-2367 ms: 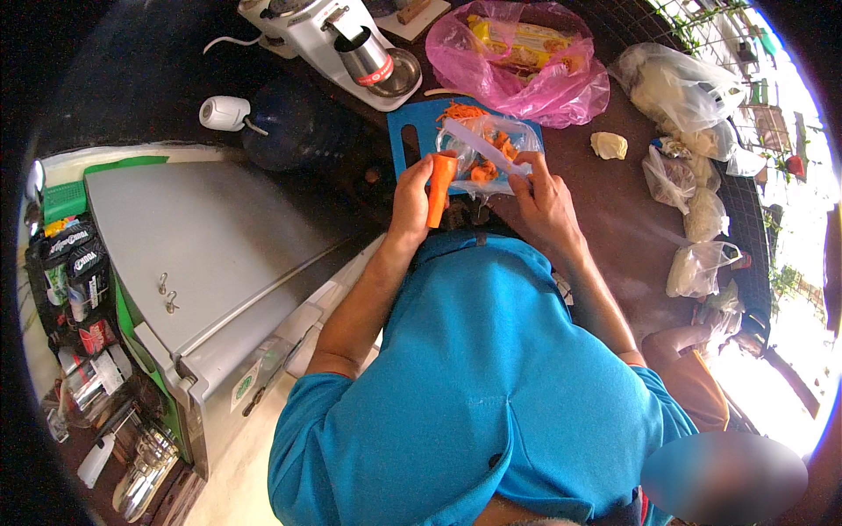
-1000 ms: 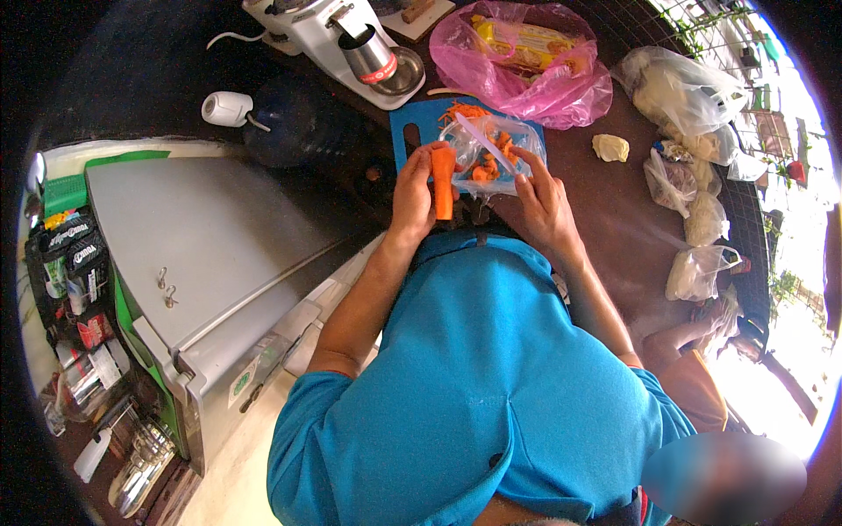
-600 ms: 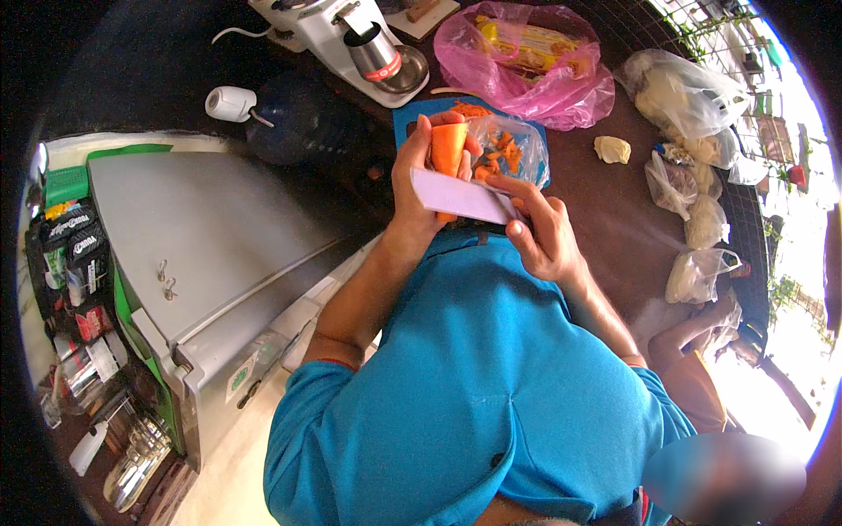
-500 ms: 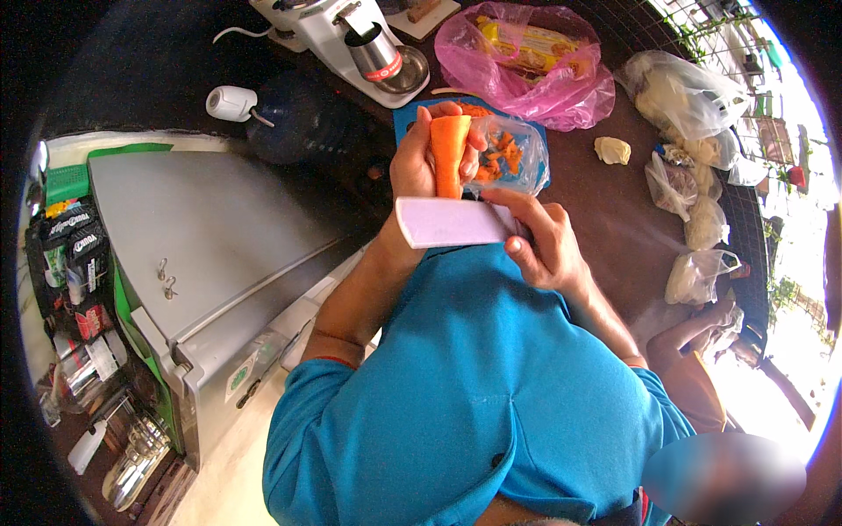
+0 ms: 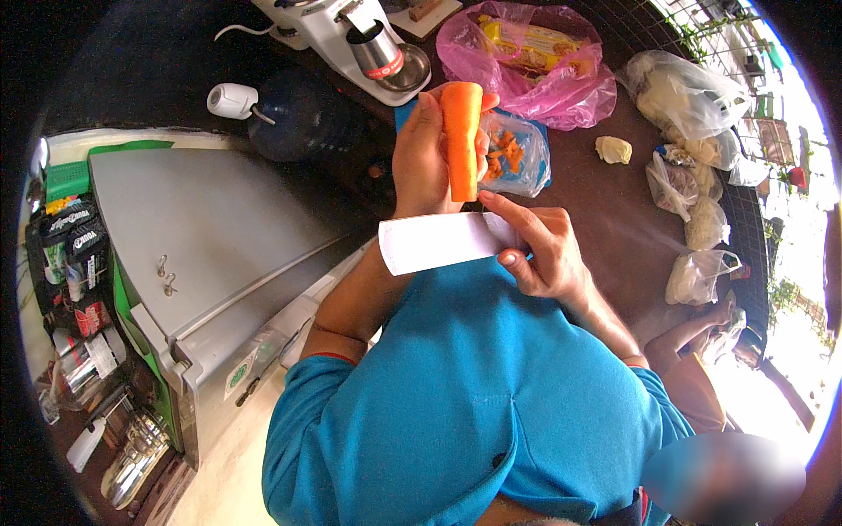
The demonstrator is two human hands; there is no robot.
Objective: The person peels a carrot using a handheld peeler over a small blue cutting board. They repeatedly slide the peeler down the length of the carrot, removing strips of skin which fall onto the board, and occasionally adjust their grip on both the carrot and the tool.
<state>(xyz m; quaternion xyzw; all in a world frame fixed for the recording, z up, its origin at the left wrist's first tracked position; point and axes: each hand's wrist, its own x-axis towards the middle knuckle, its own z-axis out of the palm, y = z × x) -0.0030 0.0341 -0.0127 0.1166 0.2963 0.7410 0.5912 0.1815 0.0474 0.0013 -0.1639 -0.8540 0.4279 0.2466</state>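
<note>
Upright in my left hand [image 5: 418, 162] is a peeled-looking orange carrot [image 5: 461, 145], its narrower end pointing down toward me. My right hand [image 5: 542, 241] grips a knife [image 5: 438, 239] with a broad, pale blade; its handle is hidden inside the fingers. The blade lies just below the carrot's lower end, apart from it, and reaches left across my left wrist. Behind my left hand, orange carrot pieces [image 5: 504, 156] sit in a clear plastic bag [image 5: 526, 175] on a blue board [image 5: 545, 140], partly covered by the hand.
A pink plastic bag [image 5: 579, 92] with a yellow packet stands beyond the board, beside a white machine with a metal cup [image 5: 373, 48]. A pale lump [image 5: 613, 150] and several filled clear bags [image 5: 693, 96] lie rightward. A grey fridge [image 5: 219, 228] stands left; another person [image 5: 693, 377] sits at right.
My left hand has turned the carrot and raised its top, showing more of its length. The knife has moved down and left, away from the carrot's lower end.
</note>
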